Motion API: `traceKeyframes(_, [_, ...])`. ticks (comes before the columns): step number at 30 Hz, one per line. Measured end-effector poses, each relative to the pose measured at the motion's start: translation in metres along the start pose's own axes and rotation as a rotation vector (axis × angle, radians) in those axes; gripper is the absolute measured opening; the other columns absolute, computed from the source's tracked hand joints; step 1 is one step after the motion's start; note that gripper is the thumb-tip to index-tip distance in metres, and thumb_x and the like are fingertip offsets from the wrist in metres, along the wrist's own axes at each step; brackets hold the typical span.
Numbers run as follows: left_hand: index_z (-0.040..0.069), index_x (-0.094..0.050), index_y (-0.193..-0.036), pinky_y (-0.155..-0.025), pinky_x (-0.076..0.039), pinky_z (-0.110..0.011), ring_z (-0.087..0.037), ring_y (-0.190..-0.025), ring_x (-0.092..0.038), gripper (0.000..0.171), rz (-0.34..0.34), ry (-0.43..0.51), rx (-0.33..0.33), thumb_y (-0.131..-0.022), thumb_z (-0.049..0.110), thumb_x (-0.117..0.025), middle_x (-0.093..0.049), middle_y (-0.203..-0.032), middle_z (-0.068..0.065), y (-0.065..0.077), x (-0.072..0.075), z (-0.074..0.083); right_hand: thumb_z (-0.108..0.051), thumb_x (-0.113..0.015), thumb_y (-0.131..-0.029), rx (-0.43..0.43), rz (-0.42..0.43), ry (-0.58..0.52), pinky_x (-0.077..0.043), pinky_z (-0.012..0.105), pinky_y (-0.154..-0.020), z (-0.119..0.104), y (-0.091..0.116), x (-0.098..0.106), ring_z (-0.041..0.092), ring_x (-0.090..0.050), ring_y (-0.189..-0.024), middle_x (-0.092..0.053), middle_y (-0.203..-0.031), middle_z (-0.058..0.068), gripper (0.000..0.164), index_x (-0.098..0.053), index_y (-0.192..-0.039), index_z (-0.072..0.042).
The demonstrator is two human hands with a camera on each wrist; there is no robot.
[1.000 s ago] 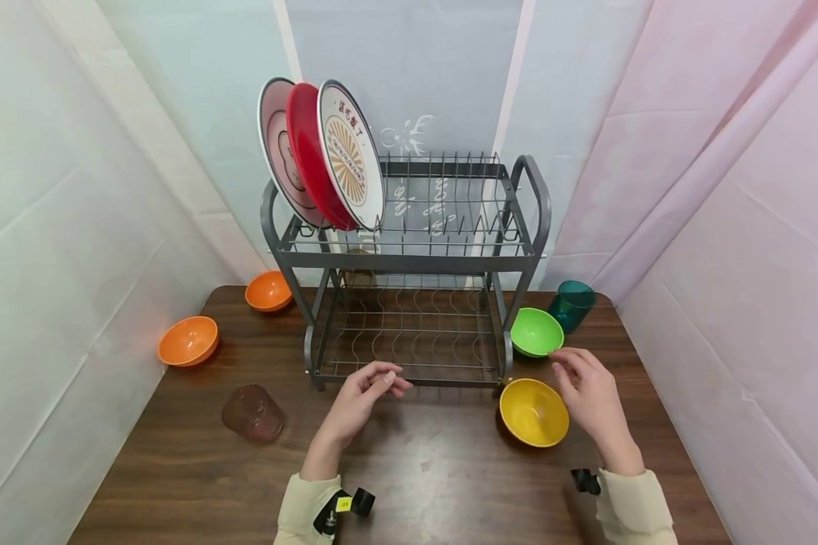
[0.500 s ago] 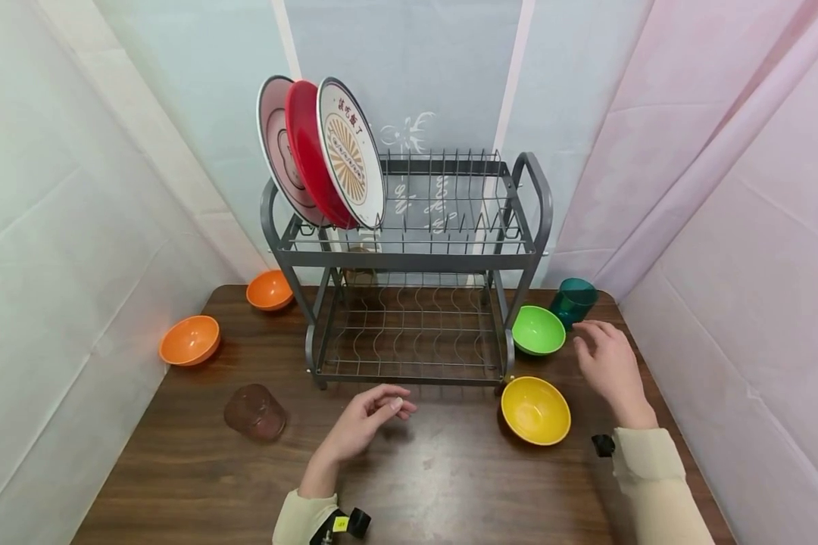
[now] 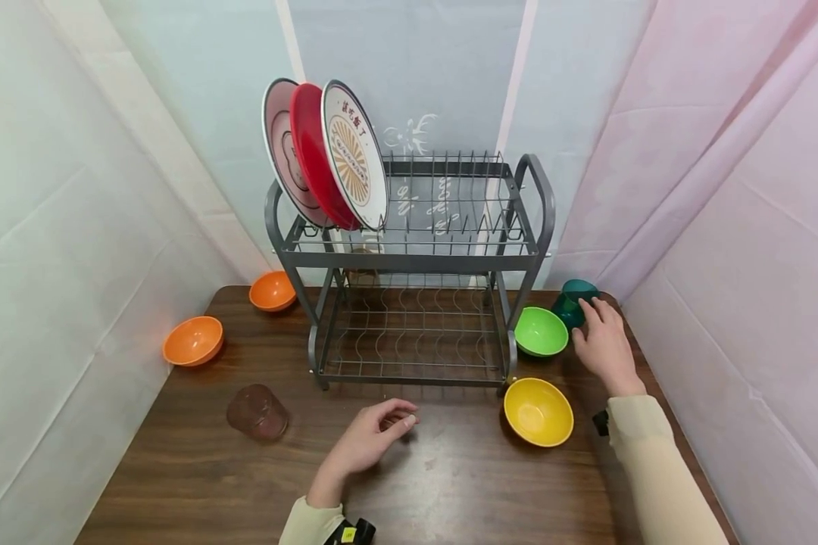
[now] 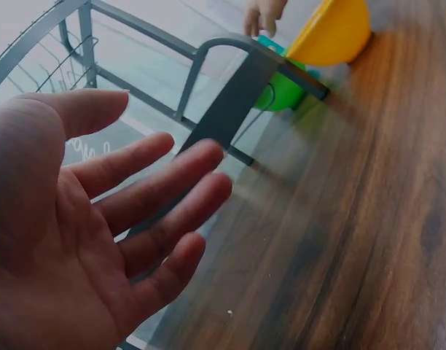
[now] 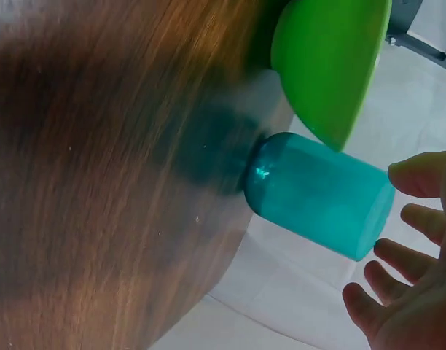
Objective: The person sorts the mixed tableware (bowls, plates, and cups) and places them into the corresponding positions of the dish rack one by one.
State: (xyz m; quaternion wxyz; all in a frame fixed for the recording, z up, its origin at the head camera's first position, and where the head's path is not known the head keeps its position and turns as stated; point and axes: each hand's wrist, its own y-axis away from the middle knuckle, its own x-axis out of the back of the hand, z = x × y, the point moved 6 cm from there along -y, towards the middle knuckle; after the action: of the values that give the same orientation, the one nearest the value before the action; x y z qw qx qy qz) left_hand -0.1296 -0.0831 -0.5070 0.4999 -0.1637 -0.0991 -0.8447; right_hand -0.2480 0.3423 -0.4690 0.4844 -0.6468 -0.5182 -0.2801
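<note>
My right hand [image 3: 605, 342] hovers by a teal see-through cup [image 3: 569, 304] at the table's far right corner. In the right wrist view that cup [image 5: 321, 195] stands upright, and my spread fingers [image 5: 407, 259] are close to its rim; whether they touch it I cannot tell. Left of the cup sits a green bowl [image 3: 541, 331], with a yellow bowl [image 3: 538, 412] nearer to me. My left hand [image 3: 375, 437] holds nothing above the table in front of the dish rack [image 3: 409, 263]; its fingers [image 4: 165, 197] are loosely bent.
On the rack's upper tier, a pink-and-white plate [image 3: 285, 151], a red plate [image 3: 313, 163] and a white patterned plate [image 3: 356, 155] lean at the left. Two orange bowls, one farther back [image 3: 273, 291] and one nearer [image 3: 193, 341], and a brown see-through cup [image 3: 257, 412] are at the left.
My right hand has moved from above the yellow bowl away from me and rightward to the teal cup. My left hand has drawn back slightly towards me.
</note>
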Motion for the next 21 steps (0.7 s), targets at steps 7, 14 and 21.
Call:
traceKeyframes(7, [0.007,-0.066,-0.121,-0.083,-0.053,-0.031,-0.009,-0.095,-0.064,0.035,-0.003,-0.138,-0.01,-0.103,0.035,-0.055,-0.07,-0.106,0.006,0.0,-0.002,-0.005,-0.004,-0.061,-0.093,0.002,-0.011,0.045,-0.019,0.059,-0.114,0.008,-0.007,-0.004,0.053,-0.028,-0.136,-0.038,-0.144,0.035,0.054,-0.044,-0.141,0.011])
traceKeyframes(14, [0.01,-0.066,-0.123,-0.091,-0.05,-0.042,-0.017,-0.108,-0.062,0.037,0.018,-0.25,0.018,-0.102,0.039,-0.055,-0.067,-0.116,0.002,0.001,0.001,-0.005,0.004,-0.066,-0.088,0.033,0.133,0.069,-0.032,0.059,-0.098,0.008,-0.007,0.003,0.052,-0.042,-0.109,-0.057,-0.112,0.033,0.026,-0.064,-0.113,0.011])
traceKeyframes(21, [0.01,-0.062,-0.131,-0.102,-0.042,-0.048,-0.023,-0.124,-0.053,0.045,0.041,-0.305,0.036,-0.101,0.043,-0.055,-0.061,-0.129,-0.001,0.003,0.005,-0.004,0.006,-0.068,-0.087,0.052,0.228,0.09,-0.039,0.063,-0.08,0.01,-0.004,0.008,0.048,-0.049,-0.097,-0.062,-0.097,0.028,0.008,-0.072,-0.094,0.006])
